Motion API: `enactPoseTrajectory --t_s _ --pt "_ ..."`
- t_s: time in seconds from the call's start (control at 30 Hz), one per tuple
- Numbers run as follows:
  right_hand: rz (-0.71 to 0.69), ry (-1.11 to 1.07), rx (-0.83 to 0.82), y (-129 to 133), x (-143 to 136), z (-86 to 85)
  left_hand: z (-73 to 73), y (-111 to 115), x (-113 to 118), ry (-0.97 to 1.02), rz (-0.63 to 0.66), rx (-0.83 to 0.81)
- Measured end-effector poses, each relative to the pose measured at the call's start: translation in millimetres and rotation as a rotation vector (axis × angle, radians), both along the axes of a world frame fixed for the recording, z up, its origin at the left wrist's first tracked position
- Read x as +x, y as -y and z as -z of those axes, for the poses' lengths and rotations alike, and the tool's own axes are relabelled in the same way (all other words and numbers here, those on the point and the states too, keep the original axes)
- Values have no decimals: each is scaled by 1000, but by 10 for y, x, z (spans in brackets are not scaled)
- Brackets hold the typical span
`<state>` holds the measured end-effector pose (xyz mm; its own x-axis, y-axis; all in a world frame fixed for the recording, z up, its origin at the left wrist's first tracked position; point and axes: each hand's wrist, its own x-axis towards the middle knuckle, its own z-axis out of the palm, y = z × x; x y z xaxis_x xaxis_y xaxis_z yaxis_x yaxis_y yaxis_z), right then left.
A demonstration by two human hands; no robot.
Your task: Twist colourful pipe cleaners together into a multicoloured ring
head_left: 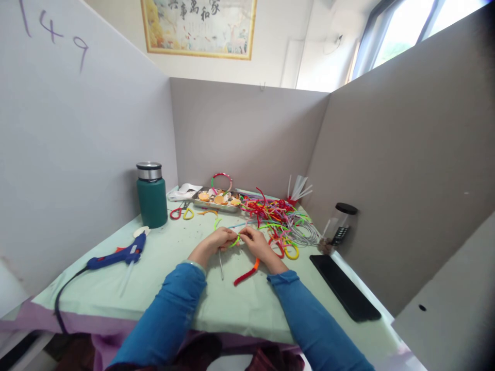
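Observation:
My left hand (220, 240) and my right hand (254, 241) meet over the middle of the table, fingertips pinched close together. Between them they grip a yellow-green pipe cleaner (234, 242). A thin grey wire (221, 265) hangs down below my left hand. Under my right hand, a red and orange pipe cleaner (246, 274) slants across the cloth; whether it joins the held piece is hidden. Just beyond my hands lie a blue pipe cleaner (236, 225) and a short curved green one (217, 223).
A blue glue gun (118, 256) and green thermos (151, 196) stand left. At the back are two scissors (181, 213), a metal tray (228, 208) of shell-like pieces and a pipe cleaner heap (274, 211). A black phone-like slab (344, 288) and clear jar (342, 226) lie right. Grey partitions (247, 134) enclose the table.

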<state>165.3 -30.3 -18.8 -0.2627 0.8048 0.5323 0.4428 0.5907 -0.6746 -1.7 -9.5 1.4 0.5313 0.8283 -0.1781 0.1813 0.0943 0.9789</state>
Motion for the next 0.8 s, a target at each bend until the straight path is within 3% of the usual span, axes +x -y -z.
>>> enactPoseTrajectory --t_s 0.33,0.53,0.8 --pt "47 170 95 7 15 25 1 4 32 -6 -177 -26" --pt "130 271 152 45 -7 18 -5 3 33 9 -182 -31" --pt "162 242 142 16 -8 34 -2 3 31 9 -151 -23"
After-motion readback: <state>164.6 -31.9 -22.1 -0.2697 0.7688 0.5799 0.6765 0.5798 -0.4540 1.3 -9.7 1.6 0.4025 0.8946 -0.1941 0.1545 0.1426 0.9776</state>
